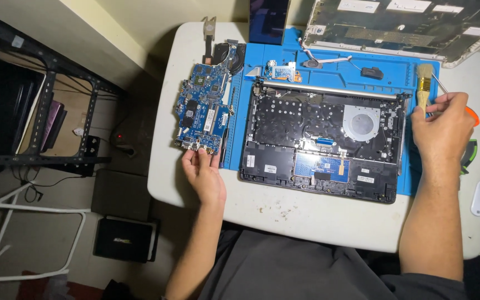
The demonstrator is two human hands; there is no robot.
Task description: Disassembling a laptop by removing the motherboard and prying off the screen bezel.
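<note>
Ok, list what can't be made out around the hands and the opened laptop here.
- Head view: what the right hand grips beside the paintbrush; the fingers cover all but a thin metal shaft and an orange end.
- Laptop bottom cover: cut off by the top edge.
- Motherboard at the left hand: chips too small to identify.

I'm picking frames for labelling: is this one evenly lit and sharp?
Head view: the white table and laptop chassis are brightly lit and sharp; the floor at left falls into dim shadow; left hand and right hand show no motion blur.
</note>
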